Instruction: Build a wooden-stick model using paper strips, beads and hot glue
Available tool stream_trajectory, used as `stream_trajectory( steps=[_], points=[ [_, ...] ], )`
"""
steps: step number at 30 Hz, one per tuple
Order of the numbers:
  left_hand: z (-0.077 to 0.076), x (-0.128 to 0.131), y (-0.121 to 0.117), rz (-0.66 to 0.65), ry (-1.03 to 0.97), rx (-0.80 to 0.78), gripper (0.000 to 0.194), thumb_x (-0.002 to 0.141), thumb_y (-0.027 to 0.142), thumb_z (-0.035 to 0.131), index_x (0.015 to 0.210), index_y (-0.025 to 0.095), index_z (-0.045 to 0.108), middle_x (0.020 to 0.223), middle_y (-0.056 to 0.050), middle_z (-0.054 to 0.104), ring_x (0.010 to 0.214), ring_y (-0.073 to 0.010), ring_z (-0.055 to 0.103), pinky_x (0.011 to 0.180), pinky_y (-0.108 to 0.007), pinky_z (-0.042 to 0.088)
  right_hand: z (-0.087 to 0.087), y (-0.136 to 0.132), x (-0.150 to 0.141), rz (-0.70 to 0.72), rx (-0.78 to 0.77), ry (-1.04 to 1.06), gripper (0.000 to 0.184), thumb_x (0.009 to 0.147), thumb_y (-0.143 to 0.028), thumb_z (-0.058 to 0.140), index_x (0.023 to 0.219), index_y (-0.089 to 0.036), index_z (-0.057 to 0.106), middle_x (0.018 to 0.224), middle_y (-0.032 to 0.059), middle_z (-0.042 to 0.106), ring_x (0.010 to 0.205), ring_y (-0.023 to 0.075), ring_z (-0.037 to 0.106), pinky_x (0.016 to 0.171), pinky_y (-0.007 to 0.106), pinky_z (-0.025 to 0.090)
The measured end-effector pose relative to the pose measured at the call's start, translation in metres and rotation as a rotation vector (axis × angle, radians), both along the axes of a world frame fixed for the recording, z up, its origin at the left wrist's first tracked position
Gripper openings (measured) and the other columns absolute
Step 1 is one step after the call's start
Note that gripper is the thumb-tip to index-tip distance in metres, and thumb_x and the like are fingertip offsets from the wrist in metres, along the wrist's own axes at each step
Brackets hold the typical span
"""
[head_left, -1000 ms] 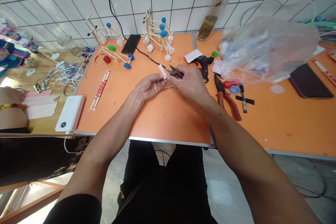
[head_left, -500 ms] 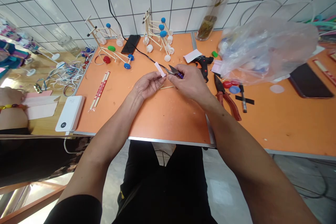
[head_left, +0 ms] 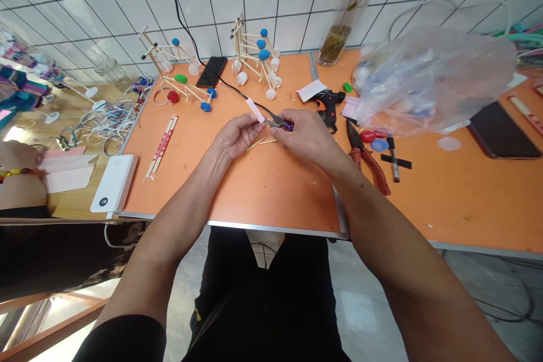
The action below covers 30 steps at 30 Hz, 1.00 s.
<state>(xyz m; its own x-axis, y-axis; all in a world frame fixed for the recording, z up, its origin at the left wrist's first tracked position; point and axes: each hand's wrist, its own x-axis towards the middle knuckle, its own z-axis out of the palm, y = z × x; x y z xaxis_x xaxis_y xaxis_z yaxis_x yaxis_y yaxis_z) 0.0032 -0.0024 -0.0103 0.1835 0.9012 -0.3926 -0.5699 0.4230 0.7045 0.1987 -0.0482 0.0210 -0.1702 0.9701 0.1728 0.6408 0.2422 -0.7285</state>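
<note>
Well, a small strip of pale paper [head_left: 254,110] is held up by the left hand [head_left: 238,136], and it appears to be pinched between the thumb and the fingertips. The right hand [head_left: 307,137] is closed around small scissors with a purple handle [head_left: 287,126], so that the handle is mostly covered by the fingers. The metal blades are pointed toward the strip, and the strip is found just beside their tips. Whether the blades are open or closed cannot be told clearly. Thin wooden sticks [head_left: 257,144] are lying just below the scissors on the orange counter [head_left: 271,198]. A hot glue gun [head_left: 330,106] is placed near the scissors, beyond them, and red-handled pliers [head_left: 367,158] are placed to the right of them. Stick models with blue balls [head_left: 254,56] are standing farther away, beyond the scissors. The trimming of the paper strip is judged to be the step in hand. The next move calls for the strip to be kept steady and for the blades to be set on it with care.
</note>
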Motion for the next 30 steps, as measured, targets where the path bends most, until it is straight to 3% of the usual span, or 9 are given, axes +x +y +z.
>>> stream_trajectory(
  steps=[4, 10, 15, 21, 30],
  points=[
    [-0.0030, -0.0004, 0.0010, 0.002, 0.010, 0.016, 0.025, 0.100, -0.005, 0.067, 0.082, 0.011, 0.076, 0.082, -0.007, 0.082, 0.074, -0.0108, 0.080, 0.091, -0.019, 0.070, -0.0018, 0.0007, -0.0002, 0.001, 0.005, -0.010, 0.029, 0.091, -0.023, 0.073, 0.072, -0.025, 0.052, 0.071, -0.0006, 0.059, 0.072, 0.0189, 0.046, 0.068, 0.037, 0.028],
    [-0.0071, -0.0004, 0.0010, -0.036, 0.059, 0.083, 0.029, 0.102, -0.003, 0.066, 0.079, 0.011, 0.076, 0.081, -0.008, 0.083, 0.071, -0.0103, 0.080, 0.082, -0.017, 0.068, -0.0025, 0.0014, -0.0003, -0.001, -0.003, -0.022, 0.029, 0.093, -0.022, 0.073, 0.072, -0.025, 0.052, 0.071, -0.0010, 0.059, 0.071, 0.0189, 0.047, 0.069, 0.038, 0.028],
    [-0.0084, -0.0005, -0.0002, -0.072, 0.153, 0.146, 0.022, 0.097, 0.002, 0.078, 0.080, 0.016, 0.075, 0.079, -0.005, 0.084, 0.070, -0.0095, 0.080, 0.081, -0.015, 0.067, -0.0016, 0.0015, -0.0002, -0.001, -0.004, -0.020, 0.031, 0.093, -0.021, 0.074, 0.072, -0.025, 0.051, 0.073, -0.0004, 0.061, 0.072, 0.0192, 0.047, 0.070, 0.037, 0.028],
    [-0.0087, 0.0009, -0.0025, -0.047, 0.176, 0.174, 0.021, 0.091, 0.007, 0.090, 0.080, 0.017, 0.075, 0.076, -0.002, 0.083, 0.068, -0.0095, 0.079, 0.080, -0.019, 0.069, -0.0030, 0.0025, 0.0010, -0.005, -0.004, -0.020, 0.029, 0.093, -0.021, 0.073, 0.073, -0.025, 0.053, 0.074, 0.0004, 0.062, 0.073, 0.0198, 0.048, 0.071, 0.037, 0.029],
    [-0.0048, 0.0054, -0.0057, -0.018, 0.311, 0.314, 0.025, 0.092, 0.009, 0.090, 0.074, 0.017, 0.076, 0.074, -0.002, 0.082, 0.065, -0.0088, 0.074, 0.076, -0.018, 0.062, -0.0025, 0.0030, 0.0010, -0.010, -0.005, -0.025, 0.025, 0.092, -0.020, 0.073, 0.074, -0.025, 0.055, 0.075, 0.0010, 0.062, 0.074, 0.0207, 0.050, 0.071, 0.038, 0.030]
  ],
)
